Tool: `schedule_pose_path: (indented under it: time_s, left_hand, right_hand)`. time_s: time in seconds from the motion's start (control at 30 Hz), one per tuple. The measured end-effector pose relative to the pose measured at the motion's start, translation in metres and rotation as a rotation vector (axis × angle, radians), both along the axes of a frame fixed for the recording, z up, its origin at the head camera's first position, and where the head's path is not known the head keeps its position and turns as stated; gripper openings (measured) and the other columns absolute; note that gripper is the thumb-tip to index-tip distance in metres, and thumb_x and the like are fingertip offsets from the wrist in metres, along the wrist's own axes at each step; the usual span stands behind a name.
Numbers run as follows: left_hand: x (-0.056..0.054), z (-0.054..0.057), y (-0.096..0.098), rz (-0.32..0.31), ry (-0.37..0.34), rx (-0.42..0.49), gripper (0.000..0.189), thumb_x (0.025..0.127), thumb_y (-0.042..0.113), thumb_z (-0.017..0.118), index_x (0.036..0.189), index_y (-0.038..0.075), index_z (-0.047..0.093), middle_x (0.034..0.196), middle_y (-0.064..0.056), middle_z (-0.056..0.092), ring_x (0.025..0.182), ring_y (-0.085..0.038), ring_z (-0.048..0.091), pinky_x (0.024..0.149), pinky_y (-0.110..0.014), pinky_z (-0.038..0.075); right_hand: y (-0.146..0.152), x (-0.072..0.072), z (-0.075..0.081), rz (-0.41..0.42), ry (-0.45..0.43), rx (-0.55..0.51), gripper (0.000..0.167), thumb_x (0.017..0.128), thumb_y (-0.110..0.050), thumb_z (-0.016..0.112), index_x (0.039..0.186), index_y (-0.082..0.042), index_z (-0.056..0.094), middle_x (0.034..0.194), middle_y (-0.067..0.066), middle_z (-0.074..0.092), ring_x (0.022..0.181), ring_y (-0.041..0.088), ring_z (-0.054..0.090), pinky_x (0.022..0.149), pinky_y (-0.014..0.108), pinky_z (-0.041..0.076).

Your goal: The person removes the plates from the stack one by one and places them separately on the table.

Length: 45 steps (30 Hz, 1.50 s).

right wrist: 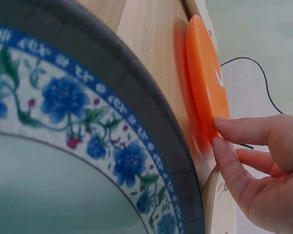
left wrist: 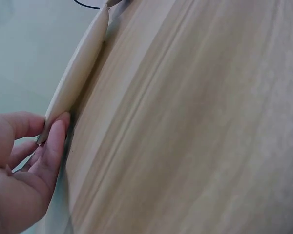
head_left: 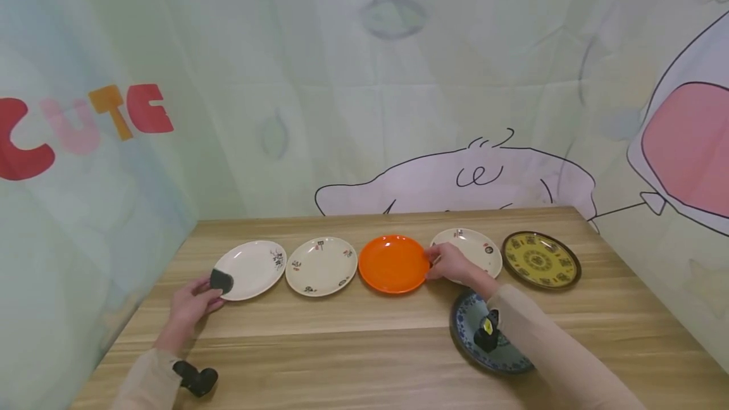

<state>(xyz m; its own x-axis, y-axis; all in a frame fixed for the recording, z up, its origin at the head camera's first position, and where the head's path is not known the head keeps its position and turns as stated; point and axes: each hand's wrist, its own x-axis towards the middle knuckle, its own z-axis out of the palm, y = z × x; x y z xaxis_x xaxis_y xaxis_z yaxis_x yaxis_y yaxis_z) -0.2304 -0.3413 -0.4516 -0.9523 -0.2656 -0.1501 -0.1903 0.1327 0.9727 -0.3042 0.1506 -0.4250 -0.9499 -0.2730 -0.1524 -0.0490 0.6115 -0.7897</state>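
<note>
At the left end of a row of plates, my left hand (head_left: 192,302) pinches the near-left rim of a white plate (head_left: 253,271) with a dark patch and a small floral print. The left wrist view shows thumb and fingers (left wrist: 53,151) on either side of that rim, low over the wood. My right hand (head_left: 452,263) pinches the right rim of an orange plate (head_left: 393,264) in the middle of the row. Its forearm passes above a blue-flowered plate (right wrist: 107,122) and hides part of it. Behind the right hand lies a cream plate (head_left: 469,248), partly covered.
Between the white and orange plates lies another cream plate (head_left: 321,266) with small motifs. A yellow-green patterned plate (head_left: 541,260) with a dark rim ends the row at the right. All stand on a wooden table (head_left: 319,359) before a printed curtain (head_left: 273,112).
</note>
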Motion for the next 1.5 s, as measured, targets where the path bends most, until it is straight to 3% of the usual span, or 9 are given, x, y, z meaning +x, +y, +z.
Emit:
schedule_pose_path:
  time_s: [0.3, 0.53, 0.87, 1.5]
  left_hand:
    - [0.002, -0.002, 0.0, -0.013, 0.015, -0.077, 0.054, 0.085, -0.005, 0.051, 0.132, -0.017, 0.026, 0.127, -0.039, 0.034, 0.064, 0.001, 0.06, 0.065, -0.021, 0.055]
    - [0.003, -0.002, -0.001, -0.033, 0.007, -0.07, 0.056, 0.086, -0.004, 0.052, 0.133, -0.018, 0.024, 0.12, -0.034, 0.044, 0.063, -0.001, 0.061, 0.065, -0.021, 0.055]
    - [0.003, 0.002, 0.001, -0.03, -0.033, -0.14, 0.056, 0.088, 0.002, 0.053, 0.134, -0.015, 0.025, 0.134, -0.039, 0.027, 0.066, 0.002, 0.059, 0.065, -0.019, 0.054]
    - [0.007, 0.01, 0.003, -0.028, -0.041, -0.166, 0.061, 0.084, 0.002, 0.057, 0.133, -0.016, 0.025, 0.132, -0.039, 0.028, 0.067, 0.007, 0.055, 0.066, -0.017, 0.054]
  right_hand:
    - [-0.001, 0.0, 0.003, -0.003, 0.006, 0.019, 0.054, 0.071, 0.003, 0.071, 0.122, 0.007, 0.052, 0.095, 0.012, 0.057, 0.072, 0.018, 0.053, 0.067, 0.024, 0.052]
    - [-0.002, 0.002, 0.004, 0.007, 0.027, 0.037, 0.053, 0.07, 0.003, 0.071, 0.12, 0.008, 0.053, 0.093, 0.013, 0.058, 0.07, 0.018, 0.054, 0.065, 0.024, 0.053]
    - [-0.003, 0.003, 0.002, -0.007, 0.032, 0.053, 0.052, 0.071, 0.004, 0.07, 0.12, 0.006, 0.054, 0.087, 0.01, 0.059, 0.065, 0.017, 0.055, 0.062, 0.024, 0.054]
    - [-0.007, 0.013, 0.001, -0.011, 0.093, 0.052, 0.047, 0.072, 0.007, 0.068, 0.117, 0.009, 0.054, 0.08, 0.009, 0.057, 0.058, 0.013, 0.054, 0.053, 0.024, 0.053]
